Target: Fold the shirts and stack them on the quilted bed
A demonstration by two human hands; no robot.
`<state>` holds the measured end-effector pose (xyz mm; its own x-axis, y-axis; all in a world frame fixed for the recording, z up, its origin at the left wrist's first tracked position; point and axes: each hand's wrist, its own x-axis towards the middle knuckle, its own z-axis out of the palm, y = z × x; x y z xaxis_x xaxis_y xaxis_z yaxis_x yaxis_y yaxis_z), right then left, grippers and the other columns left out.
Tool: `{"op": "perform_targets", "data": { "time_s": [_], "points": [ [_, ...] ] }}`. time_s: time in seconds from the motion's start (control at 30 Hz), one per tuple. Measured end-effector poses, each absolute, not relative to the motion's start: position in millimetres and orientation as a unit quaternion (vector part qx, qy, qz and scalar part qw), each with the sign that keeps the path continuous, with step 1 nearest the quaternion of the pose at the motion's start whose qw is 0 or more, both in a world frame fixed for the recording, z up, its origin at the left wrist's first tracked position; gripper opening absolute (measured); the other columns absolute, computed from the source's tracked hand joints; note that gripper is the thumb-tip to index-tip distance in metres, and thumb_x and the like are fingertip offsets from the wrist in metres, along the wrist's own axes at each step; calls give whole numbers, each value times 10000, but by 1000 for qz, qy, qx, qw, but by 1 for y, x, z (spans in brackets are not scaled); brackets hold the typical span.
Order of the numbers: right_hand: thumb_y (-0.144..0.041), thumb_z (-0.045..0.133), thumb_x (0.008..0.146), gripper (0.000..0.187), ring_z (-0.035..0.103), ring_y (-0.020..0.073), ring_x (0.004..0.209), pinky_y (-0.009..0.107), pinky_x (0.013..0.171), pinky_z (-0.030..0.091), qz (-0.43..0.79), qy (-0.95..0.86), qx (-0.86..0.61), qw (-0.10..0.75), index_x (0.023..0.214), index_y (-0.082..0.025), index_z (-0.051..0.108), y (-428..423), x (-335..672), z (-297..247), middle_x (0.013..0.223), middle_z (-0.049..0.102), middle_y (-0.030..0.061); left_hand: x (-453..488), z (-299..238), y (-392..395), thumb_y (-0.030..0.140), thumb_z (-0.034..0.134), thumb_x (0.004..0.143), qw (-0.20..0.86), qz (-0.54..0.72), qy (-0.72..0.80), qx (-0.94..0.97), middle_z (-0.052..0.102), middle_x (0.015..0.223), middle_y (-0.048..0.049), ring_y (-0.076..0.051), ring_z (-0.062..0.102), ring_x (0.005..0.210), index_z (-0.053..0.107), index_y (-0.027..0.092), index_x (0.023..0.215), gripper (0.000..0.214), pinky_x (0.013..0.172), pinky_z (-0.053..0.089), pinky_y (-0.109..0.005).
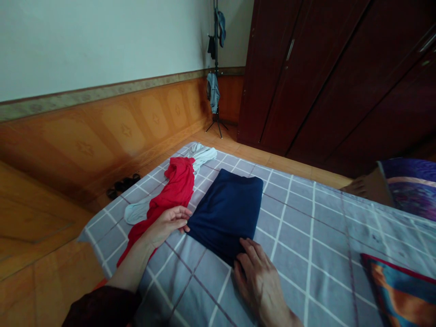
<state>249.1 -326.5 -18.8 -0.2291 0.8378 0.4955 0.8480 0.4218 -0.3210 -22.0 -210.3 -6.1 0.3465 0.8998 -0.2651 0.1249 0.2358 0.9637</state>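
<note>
A dark blue garment (pixel 228 209), folded into a rough rectangle, lies on the grey checked bedsheet (pixel 296 254). My left hand (pixel 173 220) pinches its near left corner between thumb and fingers. At the near right corner, my right hand (pixel 255 272) grips the edge, fingers on top and thumb tucked by the underside. Just left of the blue cloth sits a crumpled red garment (pixel 179 186), partly behind my left forearm. Pale, whitish cloth (pixel 202 154) shows at the red garment's far end, and more sticks out on its left side.
A coat stand (pixel 216 59) with clothes hangs in the far corner, beside a dark red wardrobe (pixel 306 81). Dark shoes (pixel 122 184) rest on the floor left of the bed. A colourful cloth item (pixel 405 286) lies at right, and a purple patterned item (pixel 412 186) stands beyond the bed.
</note>
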Motion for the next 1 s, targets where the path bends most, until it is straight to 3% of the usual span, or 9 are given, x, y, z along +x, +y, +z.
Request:
{"op": "perform_targets", "data": {
  "time_s": [0.27,0.47,0.57,0.67,0.73,0.87,1.0],
  "points": [
    [-126,460,829,164,566,274,1039,420,837,531,-14,-783,-542,304,770,-177,604,-327,249,-18,1089,630,132,-20,-3,-207,241,598,667,536,337,534,561,590,659,23,-107,571,539,554,147,842,202,515,404,-213],
    [-141,510,796,122,561,289,1070,417,854,517,-22,-792,-549,267,765,-175,622,-331,247,-13,1118,632,143,-23,2,-210,270,552,701,495,267,530,635,571,657,29,-105,541,553,563,159,812,157,546,406,-220],
    [-160,558,755,106,549,313,1101,409,843,513,-50,-802,-549,229,828,-164,635,-334,245,-11,1155,617,170,-25,10,-219,220,521,741,438,220,513,705,611,786,-3,-131,575,690,596,160,998,275,652,444,-239],
    [-121,540,735,168,555,316,1090,395,818,510,-83,-813,-541,198,879,-152,620,-336,246,-11,1138,622,181,-25,18,-232,151,537,725,374,198,488,763,617,957,-21,-146,584,791,485,229,1276,560,756,455,-260],
    [-64,505,726,192,570,309,1049,384,794,507,-112,-819,-532,186,870,-144,604,-335,247,-13,1097,630,185,-25,20,-240,123,534,730,329,181,473,797,597,1078,-27,-162,582,877,419,296,1347,651,825,443,-279],
    [17,454,741,217,593,260,908,348,750,491,-145,-822,-517,189,778,-179,540,-330,246,-14,969,640,138,-22,14,-244,112,474,798,243,140,465,840,580,1155,-37,-215,542,1062,528,307,1249,494,922,394,-326],
    [29,432,745,255,552,209,679,315,610,443,-132,-814,-533,191,697,-217,482,-329,256,-2,738,579,48,-11,11,-243,100,438,815,194,101,474,853,627,1005,-57,-217,594,942,616,235,1060,332,835,423,-314]
  ]
}}
